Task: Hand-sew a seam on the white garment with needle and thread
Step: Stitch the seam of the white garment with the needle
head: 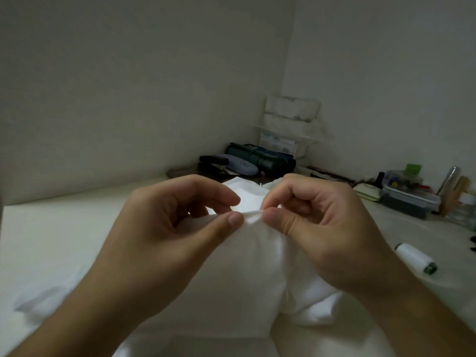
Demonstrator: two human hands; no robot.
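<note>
Centre frame, the left hand [164, 235] pinches a raised fold of the white garment [257, 274] between thumb and fingers, and the right hand [322, 228] pinches the same fold just beside it. No telling where the needle is. Lower right, a white thread spool [416, 258] lies on the surface [64, 228]. Farther back, a clear lidded box [409, 199].

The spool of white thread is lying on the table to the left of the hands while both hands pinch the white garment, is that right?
Not quite. The head view shows the spool of white thread lying right of the hands, not left. Left hand and right hand do pinch the white garment.
</note>
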